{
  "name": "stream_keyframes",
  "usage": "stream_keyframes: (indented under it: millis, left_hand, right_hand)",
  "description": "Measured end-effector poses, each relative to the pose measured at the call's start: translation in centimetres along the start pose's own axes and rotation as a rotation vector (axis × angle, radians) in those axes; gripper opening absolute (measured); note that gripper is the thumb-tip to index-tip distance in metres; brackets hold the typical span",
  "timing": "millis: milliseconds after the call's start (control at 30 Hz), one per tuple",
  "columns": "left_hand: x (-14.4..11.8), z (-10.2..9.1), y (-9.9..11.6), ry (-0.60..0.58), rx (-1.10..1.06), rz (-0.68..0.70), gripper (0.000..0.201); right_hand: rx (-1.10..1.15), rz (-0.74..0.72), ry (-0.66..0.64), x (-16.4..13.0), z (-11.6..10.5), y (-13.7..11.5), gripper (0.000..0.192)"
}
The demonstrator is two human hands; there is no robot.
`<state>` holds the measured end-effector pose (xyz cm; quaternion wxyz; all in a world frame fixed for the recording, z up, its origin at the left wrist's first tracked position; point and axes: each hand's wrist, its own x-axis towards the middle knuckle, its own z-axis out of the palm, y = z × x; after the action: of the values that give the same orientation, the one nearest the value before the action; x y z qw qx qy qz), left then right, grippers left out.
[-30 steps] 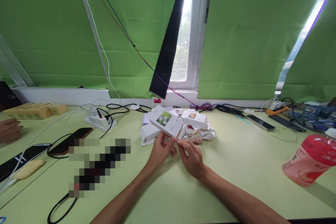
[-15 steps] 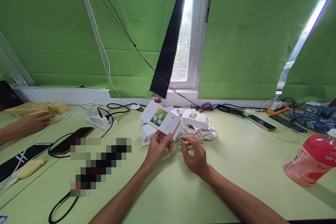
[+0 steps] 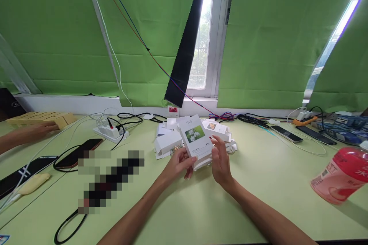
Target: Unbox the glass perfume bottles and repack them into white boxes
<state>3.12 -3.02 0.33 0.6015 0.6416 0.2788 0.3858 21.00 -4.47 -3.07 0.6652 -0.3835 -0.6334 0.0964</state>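
Rotated from a tilted, flat attitude to upright, the white flower-print box [image 3: 197, 141] now stands above the table [image 3: 258, 183], clamped between left hand [image 3: 178, 164] and right hand [image 3: 221, 160], indicating both-handed work on the box.

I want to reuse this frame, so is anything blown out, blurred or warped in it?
Head view: the window is blown out white; a pixelated block hides part of the table; wide-angle bending slants the green curtains; the white box between both hands stays sharp.
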Motion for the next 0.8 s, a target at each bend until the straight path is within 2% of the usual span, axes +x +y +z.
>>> stream_keyframes:
  millis: [133, 400, 633, 800]
  left_hand:
    - [-0.08, 0.02, -0.04, -0.060, 0.018, -0.030, 0.054]
    - [0.23, -0.29, -0.54, 0.083, -0.061, -0.038, 0.054]
    - [0.50, -0.47, -0.33, 0.138, -0.069, -0.041, 0.050]
    - [0.56, -0.20, 0.15, 0.158, -0.061, 0.009, 0.055]
  right_hand:
    - [0.028, 0.003, -0.049, -0.12, 0.07, -0.35, 0.041]
    - [0.027, 0.053, -0.053, -0.14, 0.17, -0.37, 0.042]
    - [0.202, 0.151, -0.105, -0.21, 0.33, -0.04, 0.046]
    - [0.235, 0.250, -0.095, -0.10, 0.38, -0.36, 0.050]
